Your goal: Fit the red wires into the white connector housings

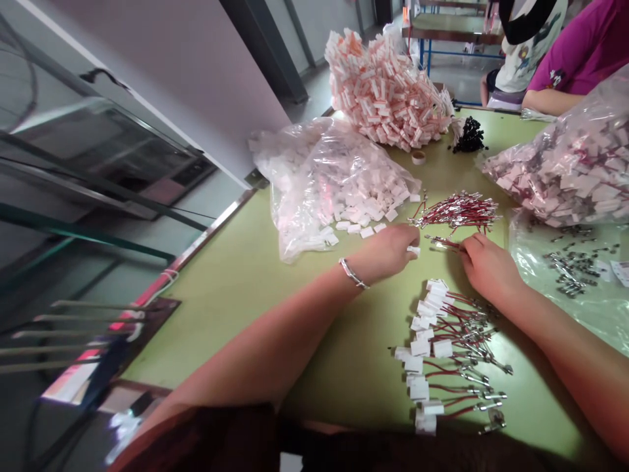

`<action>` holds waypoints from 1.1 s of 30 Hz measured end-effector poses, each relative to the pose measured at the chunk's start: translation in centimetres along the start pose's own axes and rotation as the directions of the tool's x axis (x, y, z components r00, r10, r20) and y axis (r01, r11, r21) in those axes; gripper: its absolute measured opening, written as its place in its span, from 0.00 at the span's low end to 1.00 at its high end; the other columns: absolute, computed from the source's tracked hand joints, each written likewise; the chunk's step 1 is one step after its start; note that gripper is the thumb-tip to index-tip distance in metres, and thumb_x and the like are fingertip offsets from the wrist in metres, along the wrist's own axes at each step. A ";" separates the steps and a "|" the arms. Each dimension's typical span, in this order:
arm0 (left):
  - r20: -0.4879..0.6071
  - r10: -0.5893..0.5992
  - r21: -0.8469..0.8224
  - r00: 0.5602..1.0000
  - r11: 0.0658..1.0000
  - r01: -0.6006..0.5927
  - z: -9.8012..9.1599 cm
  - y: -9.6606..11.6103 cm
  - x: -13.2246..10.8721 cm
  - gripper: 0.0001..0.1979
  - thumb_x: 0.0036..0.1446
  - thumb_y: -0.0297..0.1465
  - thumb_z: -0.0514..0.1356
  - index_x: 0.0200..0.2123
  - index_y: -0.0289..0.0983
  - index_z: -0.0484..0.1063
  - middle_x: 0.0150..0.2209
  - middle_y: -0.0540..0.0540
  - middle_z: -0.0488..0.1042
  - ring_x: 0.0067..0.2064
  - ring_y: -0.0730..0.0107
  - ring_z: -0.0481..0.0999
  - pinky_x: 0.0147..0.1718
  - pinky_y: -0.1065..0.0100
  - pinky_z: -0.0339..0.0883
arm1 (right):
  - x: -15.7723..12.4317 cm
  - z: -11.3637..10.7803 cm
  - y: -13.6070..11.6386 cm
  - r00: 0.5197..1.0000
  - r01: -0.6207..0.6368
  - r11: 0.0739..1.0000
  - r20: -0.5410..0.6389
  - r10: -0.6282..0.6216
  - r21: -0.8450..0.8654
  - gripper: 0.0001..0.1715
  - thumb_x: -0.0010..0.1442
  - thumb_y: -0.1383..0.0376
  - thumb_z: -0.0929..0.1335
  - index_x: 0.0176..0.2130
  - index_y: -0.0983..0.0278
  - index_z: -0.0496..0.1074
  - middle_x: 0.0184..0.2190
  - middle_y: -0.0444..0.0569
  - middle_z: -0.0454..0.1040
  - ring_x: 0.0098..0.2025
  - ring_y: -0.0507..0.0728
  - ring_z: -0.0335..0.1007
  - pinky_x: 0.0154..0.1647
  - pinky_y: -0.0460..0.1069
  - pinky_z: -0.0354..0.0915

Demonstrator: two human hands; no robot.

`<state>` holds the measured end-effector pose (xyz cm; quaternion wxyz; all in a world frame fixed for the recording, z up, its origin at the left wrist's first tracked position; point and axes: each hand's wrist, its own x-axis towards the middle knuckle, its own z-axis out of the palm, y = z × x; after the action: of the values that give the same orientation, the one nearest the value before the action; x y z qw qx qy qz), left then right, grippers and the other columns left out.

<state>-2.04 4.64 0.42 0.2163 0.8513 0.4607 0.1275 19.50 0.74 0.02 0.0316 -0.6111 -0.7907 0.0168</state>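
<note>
My left hand (388,252), with a bracelet on its wrist, rests on the green table (255,275) with its fingers pinched on a small white connector housing (414,250). My right hand (486,265) is closed on a red wire with a metal terminal (442,243), its tip pointing toward the housing. Just beyond both hands lies a loose bundle of red wires (459,210). Near my body lies a row of finished wires with white housings (442,354).
An open clear bag of white housings (329,177) lies left of centre, a big heap of bundled parts (388,92) behind it. Another full bag (570,170) and a plastic sheet with metal parts (574,269) lie right. Other people (565,52) sit at the far end.
</note>
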 end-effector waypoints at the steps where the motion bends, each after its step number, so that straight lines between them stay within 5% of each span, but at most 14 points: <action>1: -0.032 -0.018 -0.067 0.999 0.998 0.016 0.5 0.2 0.1 0.02 0.50 0.25 0.59 0.29 0.36 0.70 0.29 0.45 0.69 0.33 0.65 0.67 0.35 0.65 0.58 | -0.2 -0.3 0.1 1.000 -0.025 0.999 0.005 0.025 0.021 0.12 0.63 0.67 0.59 0.37 0.65 0.70 0.36 0.55 0.71 0.30 0.56 0.66 0.27 0.51 0.51; 5: -0.070 -0.120 -0.426 0.990 0.901 0.079 1.7 0.9 0.3 0.04 0.50 0.28 0.62 0.32 0.36 0.73 0.28 0.48 0.71 0.31 0.70 0.68 0.34 0.67 0.61 | -0.9 -0.6 0.6 0.996 -0.086 0.970 0.053 0.076 0.229 0.09 0.62 0.65 0.60 0.36 0.64 0.68 0.25 0.50 0.71 0.24 0.55 0.64 0.25 0.50 0.52; 9: 0.020 -0.218 -0.755 0.976 0.636 0.158 2.0 0.9 0.4 0.11 0.50 0.30 0.63 0.38 0.34 0.75 0.30 0.47 0.74 0.30 0.74 0.70 0.32 0.69 0.64 | -1.2 -0.3 0.9 1.000 -0.009 0.858 0.020 -0.001 0.514 0.07 0.59 0.64 0.62 0.33 0.61 0.69 0.25 0.47 0.73 0.24 0.53 0.64 0.27 0.49 0.57; 15: 0.127 -0.218 -0.898 0.968 0.390 0.205 2.2 0.3 0.4 0.12 0.51 0.30 0.63 0.40 0.32 0.75 0.23 0.49 0.71 0.24 0.78 0.67 0.25 0.72 0.60 | -1.6 -0.7 0.5 0.997 0.073 0.834 -0.059 -0.049 0.547 0.13 0.60 0.60 0.62 0.28 0.61 0.71 0.22 0.44 0.71 0.23 0.51 0.60 0.27 0.49 0.57; 22: 0.167 -0.165 -0.918 0.972 0.334 0.215 2.2 1.0 0.1 0.11 0.51 0.29 0.63 0.40 0.34 0.76 0.25 0.50 0.72 0.26 0.78 0.68 0.25 0.74 0.59 | -1.4 -1.2 0.1 0.994 -0.008 0.677 0.081 -0.077 0.736 0.14 0.59 0.60 0.62 0.24 0.62 0.68 0.19 0.42 0.64 0.24 0.51 0.57 0.27 0.47 0.56; 28: 0.163 -0.084 -0.869 0.983 0.460 0.184 1.3 1.3 -0.1 0.11 0.52 0.32 0.63 0.40 0.35 0.77 0.23 0.50 0.71 0.24 0.78 0.67 0.22 0.74 0.58 | -1.4 -1.5 0.4 0.908 -0.346 0.359 0.405 -0.104 0.867 0.14 0.58 0.57 0.64 0.26 0.62 0.70 0.16 0.39 0.59 0.17 0.48 0.47 0.19 0.46 0.45; 33: 0.171 -0.084 -0.828 0.982 0.527 0.189 1.0 1.8 -0.2 0.10 0.52 0.30 0.63 0.39 0.35 0.76 0.22 0.50 0.73 0.22 0.79 0.67 0.22 0.73 0.61 | -1.4 -1.6 0.0 0.914 -0.354 0.396 0.403 -0.044 0.847 0.14 0.54 0.56 0.65 0.24 0.62 0.68 0.16 0.38 0.57 0.17 0.48 0.45 0.18 0.46 0.43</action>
<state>-0.42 3.31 0.41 0.6323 0.6096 0.3955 0.2686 19.98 -0.64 1.55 0.2094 -0.5531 -0.5830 0.5571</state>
